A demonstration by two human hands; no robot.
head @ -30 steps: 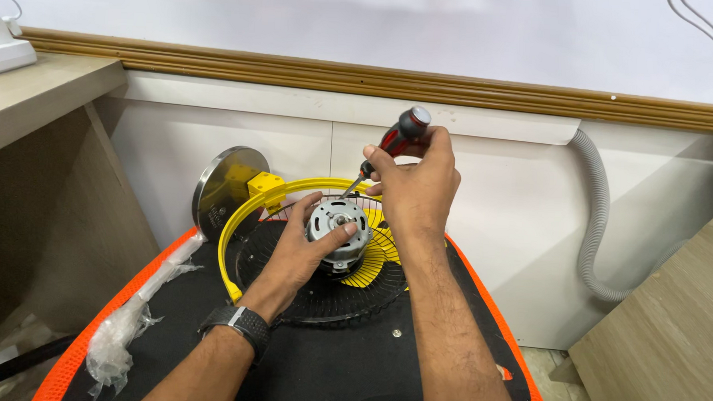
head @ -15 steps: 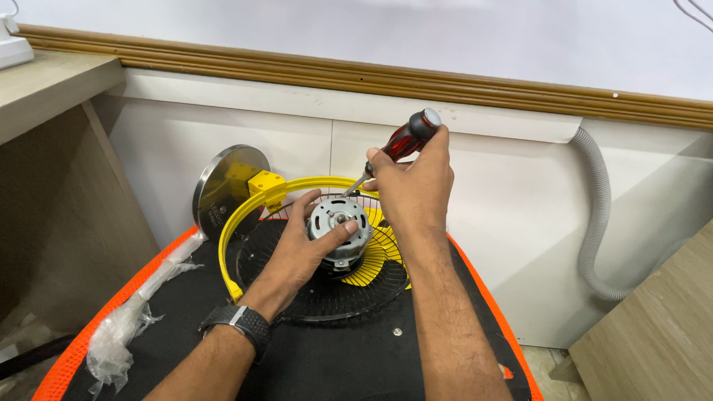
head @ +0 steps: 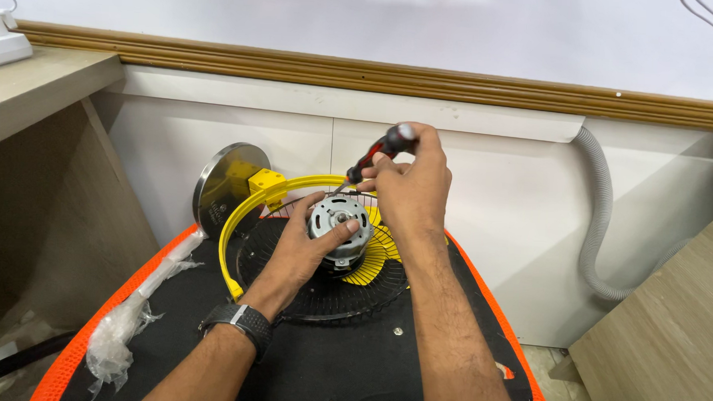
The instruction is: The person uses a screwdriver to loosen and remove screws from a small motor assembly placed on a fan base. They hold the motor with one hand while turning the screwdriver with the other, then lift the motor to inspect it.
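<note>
A silver fan motor [head: 338, 217] stands on a black wire fan grille [head: 321, 283] with a yellow rim [head: 235, 219] and yellow blades [head: 374, 261]. My left hand [head: 306, 250] grips the motor from the front; a dark watch sits on its wrist. My right hand [head: 409, 187] holds a red-and-black screwdriver [head: 379, 152], tilted down to the left, its tip at the motor's top edge.
The fan lies on a black mat with an orange edge [head: 119, 306]. A round metal base [head: 227, 185] leans on the white wall. Crumpled clear plastic [head: 122, 335] lies at left. A grey hose [head: 600, 227] hangs at right, wooden panels on both sides.
My right hand has turned the screwdriver handle slightly, tilting it lower. My left hand stays on the motor.
</note>
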